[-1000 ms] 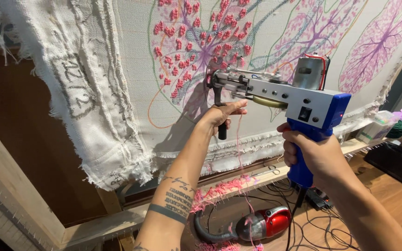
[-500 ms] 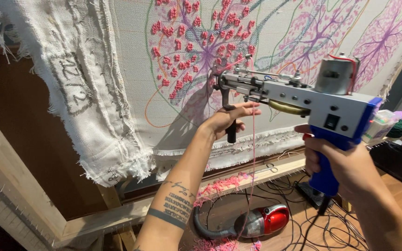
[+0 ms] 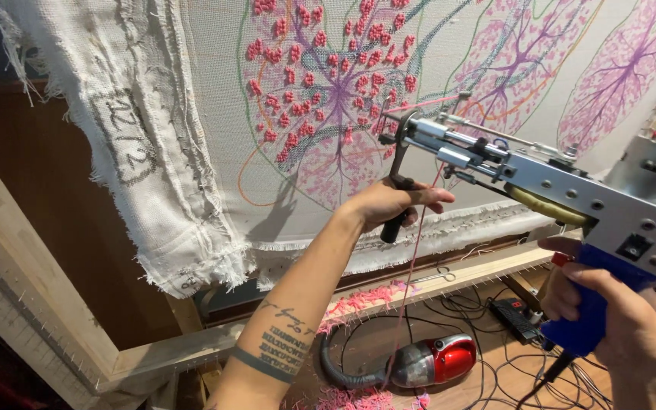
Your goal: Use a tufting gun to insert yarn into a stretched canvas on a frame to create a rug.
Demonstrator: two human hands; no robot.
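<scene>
Tufting gun (image 3: 540, 178) held up just before stretched cloth (image 3: 214, 114) with pink tufted flowers, left hand (image 3: 389, 203) wrapped around its black front handle, right hand (image 3: 616, 319) clenched on blue rear grip, pink yarn (image 3: 408, 281) hanging below.

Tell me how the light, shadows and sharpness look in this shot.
Head view: even light, no glare; the left hand and arm cast a soft shadow on the cloth; tufting gun and right hand are sharp; straight frame edges bow slightly near the corners.
</scene>
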